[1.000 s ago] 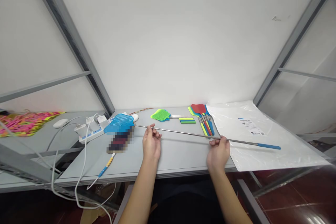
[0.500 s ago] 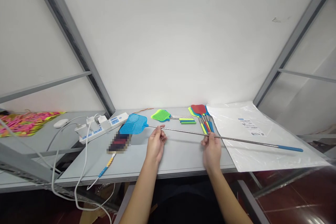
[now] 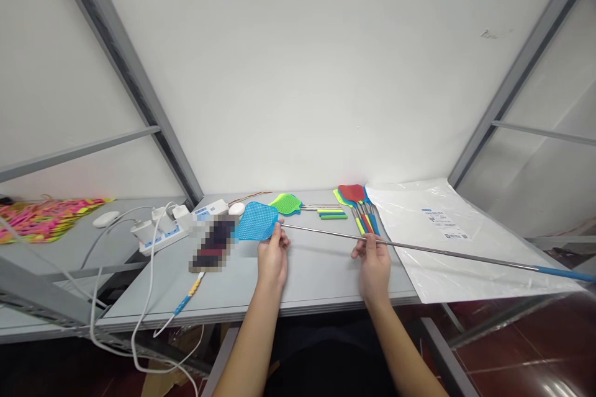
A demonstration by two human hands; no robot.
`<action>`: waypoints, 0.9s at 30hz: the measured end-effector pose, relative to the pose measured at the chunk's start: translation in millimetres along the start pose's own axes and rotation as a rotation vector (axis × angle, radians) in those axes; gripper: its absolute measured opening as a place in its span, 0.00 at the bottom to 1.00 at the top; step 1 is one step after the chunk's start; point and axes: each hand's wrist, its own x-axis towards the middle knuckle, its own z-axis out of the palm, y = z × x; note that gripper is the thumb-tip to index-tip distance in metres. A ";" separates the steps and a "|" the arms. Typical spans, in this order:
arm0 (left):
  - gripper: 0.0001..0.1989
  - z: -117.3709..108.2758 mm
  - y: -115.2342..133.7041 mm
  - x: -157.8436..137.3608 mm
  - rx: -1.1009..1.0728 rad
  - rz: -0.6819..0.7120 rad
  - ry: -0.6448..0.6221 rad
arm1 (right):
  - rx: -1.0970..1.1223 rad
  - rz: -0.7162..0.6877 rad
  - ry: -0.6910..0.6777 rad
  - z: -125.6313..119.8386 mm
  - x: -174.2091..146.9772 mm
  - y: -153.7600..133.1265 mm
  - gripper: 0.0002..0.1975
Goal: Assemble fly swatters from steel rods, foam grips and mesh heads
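Note:
A blue fly swatter (image 3: 257, 221) with a long thin metal rod and a blue handle grip stretches across the view above the table. My left hand (image 3: 274, 254) pinches it where the rod meets the mesh head. Further along the rod, my right hand (image 3: 374, 263) grips it between thumb and fingers. The blue handle end reaches the right edge of the view. Behind the rod lie green and blue swatters (image 3: 286, 203) with metal rods and yellow, blue and green grips. A fanned pile of swatters with a red one (image 3: 352, 193) on top lies beyond my right hand.
A white plastic mailing bag (image 3: 428, 260) with a label covers the table's right side. At left are a power strip (image 3: 162, 237) with chargers and cables, and a blurred-out phone (image 3: 212, 248). Pink and yellow items (image 3: 51, 217) lie far left. Metal shelf posts (image 3: 128, 77) flank the table.
The blue swatter has shifted right, its handle end now reaching the frame's edge. My left hand now holds it right at the head. A white round object has come into sight beside the head.

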 end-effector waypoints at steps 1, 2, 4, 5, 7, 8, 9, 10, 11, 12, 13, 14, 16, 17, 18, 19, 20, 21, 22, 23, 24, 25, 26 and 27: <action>0.16 0.4 -0.7 -0.2 0.004 0.001 -0.006 | 0.003 -0.002 0.000 0.5 -0.1 -0.1 0.14; 0.17 1.0 -1.5 -0.7 0.010 -0.004 -0.015 | 0.007 0.000 -0.003 1.1 0.0 -0.2 0.14; 0.17 2.8 -3.8 -2.1 0.028 -0.020 -0.034 | 0.015 0.013 -0.016 2.4 0.2 -0.1 0.14; 0.17 4.1 -5.2 -3.1 0.039 -0.028 -0.046 | 0.020 0.021 -0.026 3.0 0.4 0.0 0.14; 0.17 7.0 -8.0 -5.8 0.060 -0.042 -0.073 | 0.031 0.037 -0.049 4.1 0.6 0.4 0.14; 0.16 8.5 -9.3 -7.2 0.068 -0.044 -0.087 | 0.036 0.044 -0.062 4.4 0.7 0.5 0.14; 0.16 9.8 -10.3 -8.7 0.075 -0.043 -0.099 | 0.042 0.052 -0.074 4.5 0.7 0.7 0.14; 0.16 10.9 -11.2 -10.0 0.080 -0.038 -0.107 | 0.048 0.059 -0.085 4.4 0.8 0.8 0.14; 0.15 11.9 -11.8 -11.2 0.086 -0.031 -0.112 | 0.053 0.065 -0.094 4.2 0.9 0.9 0.14; 0.15 12.7 -12.4 -12.4 0.092 -0.025 -0.115 | 0.058 0.072 -0.101 3.9 1.0 1.1 0.13; 0.15 13.5 -13.1 -13.6 0.099 -0.020 -0.116 | 0.062 0.077 -0.107 3.6 1.2 1.3 0.13; 0.15 14.6 -14.2 -15.1 0.106 -0.020 -0.119 | 0.065 0.083 -0.112 3.3 1.3 1.4 0.13; 0.16 17.9 -18.4 -19.7 0.117 -0.032 -0.130 | 0.069 0.090 -0.117 3.0 1.6 1.8 0.13; 0.16 20.4 -21.6 -22.9 0.121 -0.043 -0.138 | 0.071 0.091 -0.118 2.9 1.7 1.9 0.13; 0.16 23.3 -25.5 -26.7 0.123 -0.055 -0.147 | 0.072 0.091 -0.119 2.7 1.8 1.9 0.13; 0.16 26.5 -29.8 -31.0 0.122 -0.068 -0.154 | 0.073 0.090 -0.118 2.4 1.9 1.8 0.13; 0.17 29.7 -34.3 -35.4 0.119 -0.080 -0.158 | 0.073 0.087 -0.116 1.9 2.0 1.5 0.13; 0.17 32.6 -38.6 -39.8 0.113 -0.093 -0.160 | 0.072 0.083 -0.112 1.1 2.1 1.2 0.13; 0.17 34.9 -42.4 -43.8 0.103 -0.102 -0.157 | 0.070 0.079 -0.107 0.2 2.3 0.8 0.13; 0.17 36.3 -45.3 -47.2 0.091 -0.109 -0.150 | 0.067 0.076 -0.101 -0.9 2.5 0.4 0.13; 0.17 36.7 -47.2 -49.7 0.076 -0.113 -0.137 | 0.063 0.075 -0.095 -2.1 2.8 0.0 0.13; 0.16 36.1 -47.9 -51.4 0.059 -0.115 -0.119 | 0.058 0.074 -0.087 -3.3 3.1 -0.3 0.13; 0.16 34.7 -47.6 -52.2 0.038 -0.115 -0.098 | 0.054 0.074 -0.077 -4.5 3.4 -0.5 0.13; 0.16 32.6 -46.5 -52.1 0.015 -0.116 -0.075 | 0.051 0.073 -0.066 -5.6 3.7 -0.6 0.13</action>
